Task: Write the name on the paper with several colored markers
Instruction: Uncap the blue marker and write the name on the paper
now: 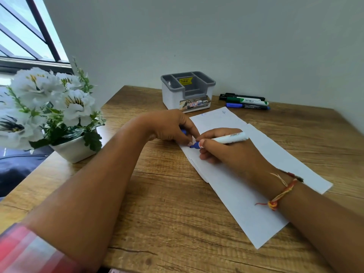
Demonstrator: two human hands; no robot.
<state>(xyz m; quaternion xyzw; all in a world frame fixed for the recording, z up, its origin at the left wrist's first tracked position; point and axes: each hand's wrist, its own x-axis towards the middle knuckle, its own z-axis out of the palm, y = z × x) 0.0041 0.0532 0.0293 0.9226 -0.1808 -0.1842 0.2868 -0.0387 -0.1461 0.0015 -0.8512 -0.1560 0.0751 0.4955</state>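
White paper lies slanted across the wooden table. My right hand grips an uncapped blue marker, its blue tip touching the paper's left edge. My left hand rests at that same edge with its fingertips pressing the sheet, and a blue cap shows inside its curled fingers. Three capped markers lie at the back right: black, green, blue.
A grey and white desk organiser stands at the back by the wall. A white pot of white flowers stands at the table's left edge. The table ends close to my body; a window is at the far left.
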